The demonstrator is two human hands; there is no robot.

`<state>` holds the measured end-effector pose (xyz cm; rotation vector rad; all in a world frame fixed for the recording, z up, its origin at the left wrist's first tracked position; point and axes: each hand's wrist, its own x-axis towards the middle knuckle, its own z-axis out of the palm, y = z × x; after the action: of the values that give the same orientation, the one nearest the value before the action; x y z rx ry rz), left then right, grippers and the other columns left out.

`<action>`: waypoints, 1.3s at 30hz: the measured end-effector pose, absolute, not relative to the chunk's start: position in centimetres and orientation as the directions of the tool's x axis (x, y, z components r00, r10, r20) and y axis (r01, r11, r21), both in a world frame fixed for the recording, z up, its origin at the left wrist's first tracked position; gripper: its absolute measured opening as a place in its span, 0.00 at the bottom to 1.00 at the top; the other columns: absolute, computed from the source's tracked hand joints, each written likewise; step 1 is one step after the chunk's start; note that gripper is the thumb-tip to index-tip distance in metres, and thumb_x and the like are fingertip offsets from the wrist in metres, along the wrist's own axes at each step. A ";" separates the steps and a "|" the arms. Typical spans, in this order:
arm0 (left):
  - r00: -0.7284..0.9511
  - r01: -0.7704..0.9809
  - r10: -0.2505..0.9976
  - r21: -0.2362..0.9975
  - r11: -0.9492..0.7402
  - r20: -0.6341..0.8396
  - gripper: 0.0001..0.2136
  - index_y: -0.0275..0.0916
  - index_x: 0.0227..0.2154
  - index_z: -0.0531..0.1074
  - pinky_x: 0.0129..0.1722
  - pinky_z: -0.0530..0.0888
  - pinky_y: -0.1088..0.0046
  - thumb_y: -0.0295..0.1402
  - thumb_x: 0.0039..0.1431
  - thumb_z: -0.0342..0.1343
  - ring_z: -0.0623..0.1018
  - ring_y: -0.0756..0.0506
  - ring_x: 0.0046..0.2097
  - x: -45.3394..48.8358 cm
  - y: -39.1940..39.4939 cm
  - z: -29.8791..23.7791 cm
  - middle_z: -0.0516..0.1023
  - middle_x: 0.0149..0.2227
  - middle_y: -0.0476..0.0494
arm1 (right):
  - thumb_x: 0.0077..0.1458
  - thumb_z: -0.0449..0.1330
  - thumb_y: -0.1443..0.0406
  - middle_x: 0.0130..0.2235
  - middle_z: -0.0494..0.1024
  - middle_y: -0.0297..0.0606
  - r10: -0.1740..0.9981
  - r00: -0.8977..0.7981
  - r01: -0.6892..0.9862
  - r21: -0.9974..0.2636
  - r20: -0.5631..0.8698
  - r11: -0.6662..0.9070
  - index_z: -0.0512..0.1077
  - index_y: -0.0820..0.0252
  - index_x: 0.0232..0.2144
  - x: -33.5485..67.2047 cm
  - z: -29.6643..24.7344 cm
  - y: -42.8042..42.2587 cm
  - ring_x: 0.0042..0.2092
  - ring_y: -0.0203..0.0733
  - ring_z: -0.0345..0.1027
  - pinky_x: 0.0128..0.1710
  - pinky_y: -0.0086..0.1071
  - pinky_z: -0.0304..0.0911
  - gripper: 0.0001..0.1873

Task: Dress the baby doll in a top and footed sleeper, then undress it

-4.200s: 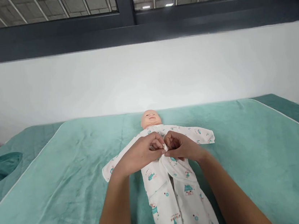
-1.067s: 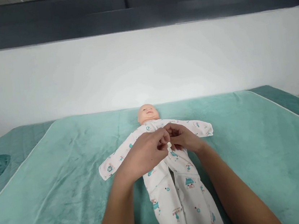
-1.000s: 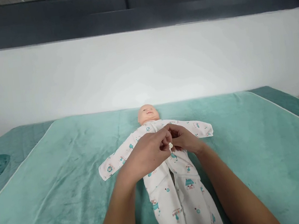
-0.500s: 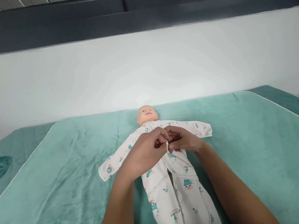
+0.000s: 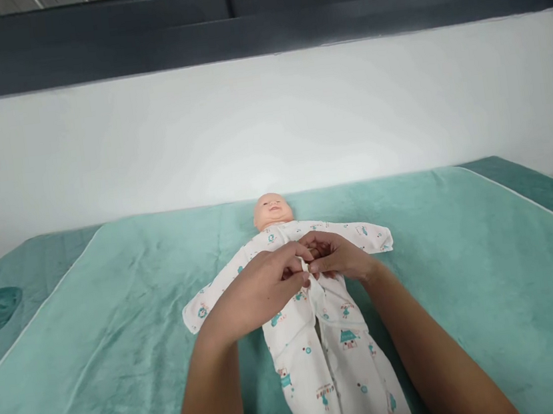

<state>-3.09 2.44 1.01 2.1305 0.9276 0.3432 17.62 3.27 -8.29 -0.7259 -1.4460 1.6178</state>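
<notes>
A baby doll (image 5: 273, 211) lies on its back, dressed in a white long-sleeved romper (image 5: 300, 358) with teal and red prints. Over the doll's belly, my left hand (image 5: 270, 285) pinches the romper's front edge between thumb and fingers. Close against it, my right hand (image 5: 335, 253) grips the facing edge of the same front opening, its fingertips nearly touching the left ones. Below my hands the romper's front gapes down toward the legs. Any fastener between my fingertips is hidden.
A light green cover (image 5: 124, 360) lies under the doll, with darker green bedding (image 5: 51, 261) at both sides. Behind the bed rises a white wall (image 5: 267, 127), topped by a dark window frame (image 5: 136, 46).
My left hand has shifted slightly left and down, and its fingers have spread a little on the cloth. The strip of romper edge between my hands has turned. My right hand stays nearly still.
</notes>
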 end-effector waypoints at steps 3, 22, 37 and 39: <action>0.720 0.473 0.692 0.767 -0.434 -0.053 0.08 0.46 0.40 0.71 0.32 0.65 0.74 0.32 0.61 0.49 0.74 0.49 0.34 -3.4 2.4 1.1 0.77 0.32 0.53 | 0.47 0.70 0.60 0.27 0.75 0.31 0.877 -0.471 -0.192 -0.981 0.093 0.000 0.71 0.60 0.43 17.5 -8.3 3.2 0.25 0.32 0.66 0.18 0.22 0.53 0.21; 0.243 0.368 0.843 0.758 -0.539 0.481 0.09 0.40 0.39 0.72 0.39 0.70 0.71 0.35 0.57 0.61 0.72 0.47 0.42 -6.9 -5.6 -12.5 0.72 0.41 0.43 | 0.45 0.71 0.55 0.38 0.70 0.33 0.880 -0.377 0.625 -0.622 0.289 0.472 0.66 0.56 0.36 17.6 -7.7 -5.2 0.35 0.38 0.62 0.33 0.31 0.57 0.22; 0.014 0.669 0.639 0.468 -0.577 0.769 0.07 0.38 0.42 0.72 0.42 0.72 0.68 0.27 0.64 0.51 0.74 0.46 0.41 -6.6 -10.4 -14.6 0.74 0.38 0.43 | 0.58 0.60 0.58 0.35 0.77 0.36 0.955 0.066 0.039 -0.957 0.288 0.286 0.76 0.56 0.34 17.9 -13.2 -9.7 0.37 0.42 0.69 0.39 0.35 0.64 0.09; 0.029 0.661 0.670 0.489 -0.569 0.742 0.07 0.38 0.42 0.72 0.41 0.72 0.68 0.27 0.65 0.50 0.74 0.47 0.40 -6.6 -10.9 -14.6 0.74 0.38 0.44 | 0.57 0.61 0.57 0.35 0.77 0.36 0.961 0.081 -0.021 -0.963 0.265 0.267 0.77 0.56 0.34 18.2 -13.3 -9.8 0.38 0.43 0.69 0.40 0.35 0.64 0.10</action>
<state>-6.64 -10.89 -14.65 2.2463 1.4532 1.6290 18.21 -9.79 -13.31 -1.0227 -1.2452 0.9699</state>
